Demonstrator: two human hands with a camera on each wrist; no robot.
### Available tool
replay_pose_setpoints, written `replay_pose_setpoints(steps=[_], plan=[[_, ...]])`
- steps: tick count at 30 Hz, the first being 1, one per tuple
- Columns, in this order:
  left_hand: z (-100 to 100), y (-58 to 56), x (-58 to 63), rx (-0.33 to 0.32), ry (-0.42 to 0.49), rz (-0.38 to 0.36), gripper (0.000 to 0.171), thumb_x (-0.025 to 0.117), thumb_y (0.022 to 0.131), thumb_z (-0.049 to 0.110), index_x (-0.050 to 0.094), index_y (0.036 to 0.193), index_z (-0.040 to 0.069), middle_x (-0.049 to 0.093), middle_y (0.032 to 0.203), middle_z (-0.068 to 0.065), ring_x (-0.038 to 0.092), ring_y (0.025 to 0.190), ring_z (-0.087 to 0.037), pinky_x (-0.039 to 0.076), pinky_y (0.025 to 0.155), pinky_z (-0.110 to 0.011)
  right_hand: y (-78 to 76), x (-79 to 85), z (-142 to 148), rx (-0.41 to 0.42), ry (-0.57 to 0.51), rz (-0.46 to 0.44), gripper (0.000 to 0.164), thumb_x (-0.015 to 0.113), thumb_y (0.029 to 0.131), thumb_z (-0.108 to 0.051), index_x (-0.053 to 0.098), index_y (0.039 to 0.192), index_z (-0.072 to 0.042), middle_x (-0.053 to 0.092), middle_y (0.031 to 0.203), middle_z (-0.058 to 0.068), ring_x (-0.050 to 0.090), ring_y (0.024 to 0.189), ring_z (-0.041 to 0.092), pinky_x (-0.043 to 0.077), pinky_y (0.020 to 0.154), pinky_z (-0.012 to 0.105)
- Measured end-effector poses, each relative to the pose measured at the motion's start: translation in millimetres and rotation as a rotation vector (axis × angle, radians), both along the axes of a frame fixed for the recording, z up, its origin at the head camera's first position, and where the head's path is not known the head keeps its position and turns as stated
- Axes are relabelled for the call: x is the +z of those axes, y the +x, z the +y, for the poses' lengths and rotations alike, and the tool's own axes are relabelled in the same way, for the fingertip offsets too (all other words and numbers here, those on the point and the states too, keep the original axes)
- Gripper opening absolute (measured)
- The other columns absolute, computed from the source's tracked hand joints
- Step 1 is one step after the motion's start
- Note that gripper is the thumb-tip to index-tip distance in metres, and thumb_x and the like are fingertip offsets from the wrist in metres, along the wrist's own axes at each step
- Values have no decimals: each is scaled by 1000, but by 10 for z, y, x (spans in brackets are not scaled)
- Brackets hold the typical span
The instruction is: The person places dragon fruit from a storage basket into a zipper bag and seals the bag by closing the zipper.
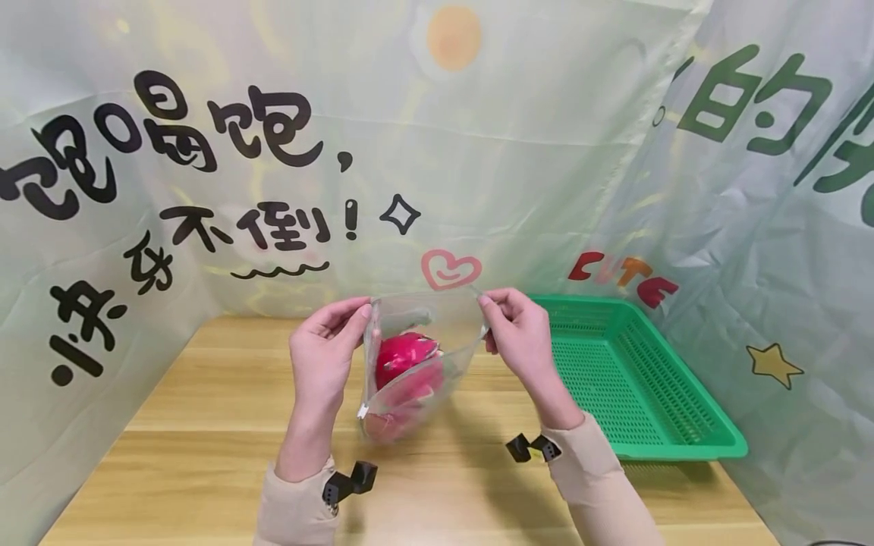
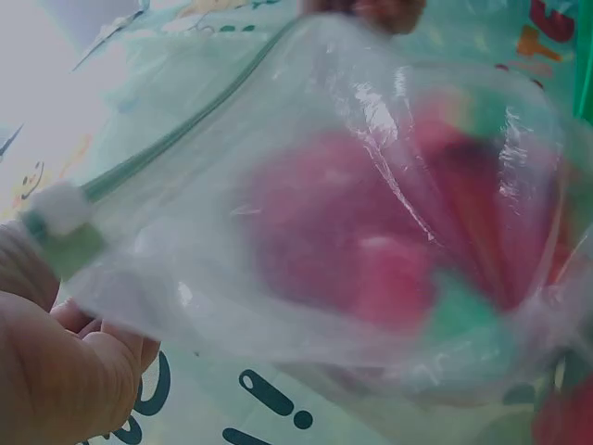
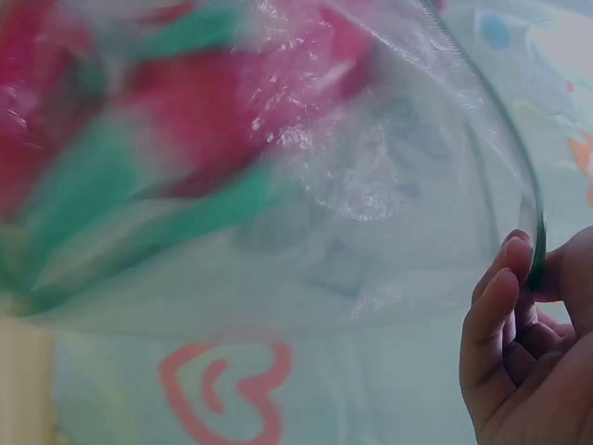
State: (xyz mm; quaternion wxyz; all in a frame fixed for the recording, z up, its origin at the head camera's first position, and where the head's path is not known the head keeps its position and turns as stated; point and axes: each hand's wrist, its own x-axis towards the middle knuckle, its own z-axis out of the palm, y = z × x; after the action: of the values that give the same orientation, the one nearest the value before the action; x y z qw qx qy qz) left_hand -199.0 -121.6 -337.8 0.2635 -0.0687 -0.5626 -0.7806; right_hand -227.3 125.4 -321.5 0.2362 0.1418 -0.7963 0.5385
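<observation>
Person at the bench [image 1: 205, 394], both hands on a clear zip bag [image 1: 447, 379]. Left hand [image 1: 328, 341]: fingers clamped on the bag's left top edge. Right hand [image 1: 517, 330]: fingers pinching the right top corner. The spread grip looks meant to hold the mouth apart while the weight hangs below. Red fruit [image 1: 407, 356], likely dragon fruit, sits inside, slumped toward the bag's left side; can't tell if there's more than one. White zip slider [image 1: 363, 411] at the left end of the mouth, below the left hand. Bag seems lifted off the bench, near its middle.

Green basket [image 1: 703, 449] along the bench's right edge, beside the right forearm, probably there to be within reach without crowding the hands.

Bench is pale wood grain, with a shadow right of the bag. Printed cloth [image 1: 546, 114] walls the back and sides: black lettering [image 1: 273, 125], fried egg, pink heart, "CUTE", yellow star. Beige sleeves, small black device [image 1: 350, 485] at each wrist.
</observation>
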Motion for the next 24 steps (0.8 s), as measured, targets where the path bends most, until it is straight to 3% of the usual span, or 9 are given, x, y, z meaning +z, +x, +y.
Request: replay_pose_setpoints(steps=[6, 13, 24], plan=[[14, 10, 14, -27, 5, 43, 22, 76, 89, -9, 73, 111, -12, 79, 100, -2, 74, 85, -14, 64, 76, -28, -36, 157, -64, 46, -94, -44, 24, 66, 104, -23, 69, 105, 1, 64, 62, 7, 60, 48, 20, 56, 48, 29], [66, 8, 0, -78, -35, 73, 22, 75, 91, -8, 74, 112, -11, 79, 104, -3, 74, 89, -16, 64, 79, -29, -30, 108, -66, 121, -304, -142, 21, 63, 105, -19, 61, 109, 2, 70, 67, 5, 67, 54, 17, 59, 53, 27], [103, 51, -23, -94, -123, 88, 21, 75, 91, -6, 75, 112, -7, 78, 107, -4, 72, 98, -20, 61, 86, -25, 1, -6, -100, 134, -535, -109, 25, 60, 105, -11, 56, 107, 14, 70, 67, 3, 69, 58, 18, 66, 76, 39]])
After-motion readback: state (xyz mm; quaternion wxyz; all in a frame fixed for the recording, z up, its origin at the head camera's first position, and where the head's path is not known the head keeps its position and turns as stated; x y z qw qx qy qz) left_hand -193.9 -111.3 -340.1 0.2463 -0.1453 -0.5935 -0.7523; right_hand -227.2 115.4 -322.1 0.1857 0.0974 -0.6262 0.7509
